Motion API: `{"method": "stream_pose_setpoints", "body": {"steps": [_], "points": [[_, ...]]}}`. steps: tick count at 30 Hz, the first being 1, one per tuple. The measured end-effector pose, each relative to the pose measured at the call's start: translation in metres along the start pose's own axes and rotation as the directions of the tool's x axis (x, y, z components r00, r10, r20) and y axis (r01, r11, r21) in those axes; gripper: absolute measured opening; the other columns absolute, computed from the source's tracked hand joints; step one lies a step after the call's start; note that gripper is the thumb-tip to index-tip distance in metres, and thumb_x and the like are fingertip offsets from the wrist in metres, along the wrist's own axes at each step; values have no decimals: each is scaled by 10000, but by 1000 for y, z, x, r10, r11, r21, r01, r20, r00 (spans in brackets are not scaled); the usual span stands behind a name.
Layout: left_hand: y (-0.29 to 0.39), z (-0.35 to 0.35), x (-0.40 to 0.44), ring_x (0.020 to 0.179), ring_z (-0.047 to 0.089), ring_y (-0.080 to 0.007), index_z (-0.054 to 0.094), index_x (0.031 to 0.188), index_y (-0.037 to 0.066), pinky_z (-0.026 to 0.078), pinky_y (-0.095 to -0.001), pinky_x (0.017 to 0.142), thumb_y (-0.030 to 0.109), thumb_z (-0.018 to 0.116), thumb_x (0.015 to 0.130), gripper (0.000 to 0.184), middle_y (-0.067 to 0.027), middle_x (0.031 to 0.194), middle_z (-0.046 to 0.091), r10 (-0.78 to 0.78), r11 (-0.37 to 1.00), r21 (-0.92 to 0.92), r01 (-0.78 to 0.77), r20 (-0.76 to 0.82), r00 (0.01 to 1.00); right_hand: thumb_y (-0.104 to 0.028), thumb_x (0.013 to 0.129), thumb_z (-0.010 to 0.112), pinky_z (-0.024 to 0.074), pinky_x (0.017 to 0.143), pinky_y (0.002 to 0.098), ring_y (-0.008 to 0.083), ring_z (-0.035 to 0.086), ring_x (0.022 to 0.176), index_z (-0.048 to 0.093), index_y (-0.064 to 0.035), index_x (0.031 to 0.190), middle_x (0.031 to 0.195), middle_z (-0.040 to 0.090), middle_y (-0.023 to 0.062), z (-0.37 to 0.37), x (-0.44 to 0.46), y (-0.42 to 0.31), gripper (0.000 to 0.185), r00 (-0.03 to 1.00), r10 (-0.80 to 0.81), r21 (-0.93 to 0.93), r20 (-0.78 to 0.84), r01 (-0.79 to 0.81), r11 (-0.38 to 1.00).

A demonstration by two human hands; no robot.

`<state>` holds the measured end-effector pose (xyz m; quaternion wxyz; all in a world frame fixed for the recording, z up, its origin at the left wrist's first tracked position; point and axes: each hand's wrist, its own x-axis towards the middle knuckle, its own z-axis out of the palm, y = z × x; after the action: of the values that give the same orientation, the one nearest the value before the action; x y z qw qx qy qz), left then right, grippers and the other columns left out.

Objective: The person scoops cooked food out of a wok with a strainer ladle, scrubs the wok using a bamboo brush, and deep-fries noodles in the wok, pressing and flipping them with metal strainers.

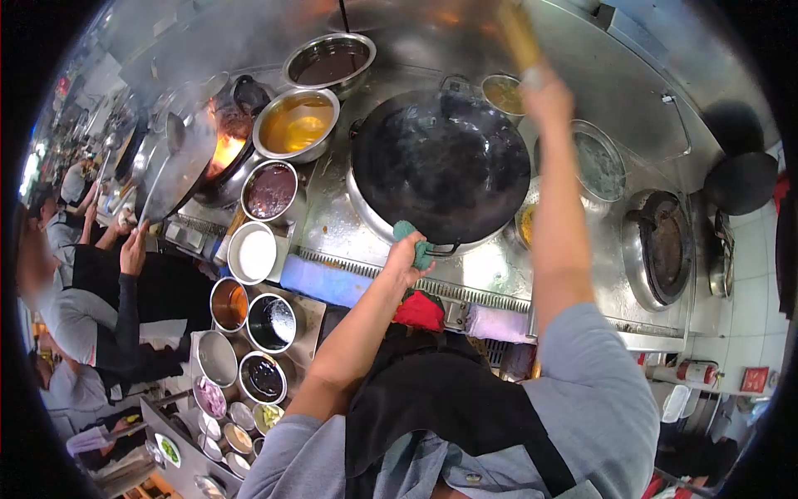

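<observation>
A large black wok (440,162) sits on the steel range in front of me, its inside wet and dark. At its near rim my left hand (406,259) grips the small loop handle (443,249) through a folded green cloth (411,236). My right hand (547,98) is raised past the wok's far right side, closed around a yellowish bamboo wok brush (519,35). Motion blurs the brush, which points up and away, apart from the wok.
Left of the wok stand a bowl of yellow oil (297,123), a bowl of dark liquid (329,62) and several sauce pots. Flames (226,152) burn under a co-worker's tilted wok (179,170). On the right are a round steel pot (597,162) and another burner (661,249).
</observation>
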<state>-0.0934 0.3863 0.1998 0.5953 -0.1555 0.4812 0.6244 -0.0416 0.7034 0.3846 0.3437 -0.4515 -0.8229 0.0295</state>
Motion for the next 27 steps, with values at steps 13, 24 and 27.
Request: {"method": "stream_pose_setpoints", "body": {"steps": [13, 24, 27], "points": [[6, 0, -4, 574, 499, -199, 472, 834, 95, 425, -341, 477, 194, 564, 724, 174, -68, 702, 505, 79, 997, 28, -78, -51, 996, -345, 718, 576, 467, 720, 419, 309, 587, 896, 592, -67, 1008, 962, 605, 181, 14, -46, 39, 402, 933, 144, -210, 329, -77, 975], [9, -11, 12, 513, 500, -186, 465, 785, 78, 433, -316, 440, 221, 550, 736, 173, -59, 631, 494, 64, 997, 41, -65, 36, 997, -337, 698, 632, 476, 722, 381, 285, 599, 845, 596, -142, 1031, 940, 617, 144, 41, -87, 84, 388, 635, -82, -232, 768, 396, 889], [22, -16, 1, 525, 501, -180, 465, 817, 80, 445, -303, 449, 276, 580, 747, 238, -66, 682, 508, 15, 991, 135, -25, 77, 997, -353, 723, 614, 488, 514, 311, 180, 609, 634, 555, -100, 1029, 784, 607, 137, -30, -36, 93, 401, 882, 395, 21, 255, -414, 910]]}}
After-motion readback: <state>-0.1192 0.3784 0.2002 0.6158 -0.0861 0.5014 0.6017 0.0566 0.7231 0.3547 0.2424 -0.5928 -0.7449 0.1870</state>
